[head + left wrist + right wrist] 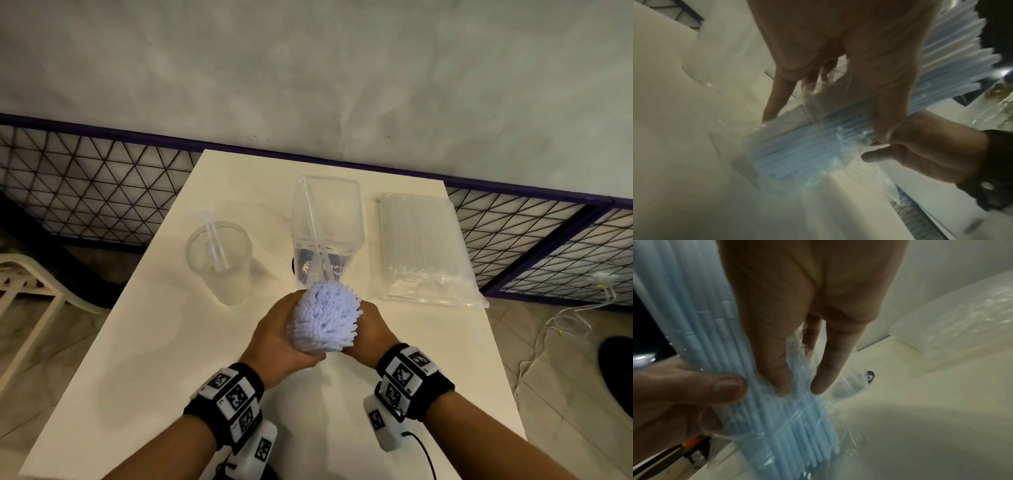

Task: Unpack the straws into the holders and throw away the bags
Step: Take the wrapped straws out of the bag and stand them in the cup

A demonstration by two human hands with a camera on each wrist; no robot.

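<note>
From the head view I have my left hand [278, 337] and right hand [368, 334] wrapped round the blue straw bundle [323, 313] at 6 o'clock of the square holder [327, 226], while wrist views show its bag [818, 104] slick and loose, so I'd grip the light, slippery straws mid-length.

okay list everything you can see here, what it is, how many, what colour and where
table: one, white, under everything
round cup: one, clear, left, two straws inside
square holder: one, clear, centre back, a straw or two inside
sealed straw pack: one, clear, lying right
straw bundle: one, pale blue, upright near front, lower part in a clear bag
wire fence: dark, behind the table
wrist trackers: two, black and white
hands: left and right, gripping the bundle
</note>
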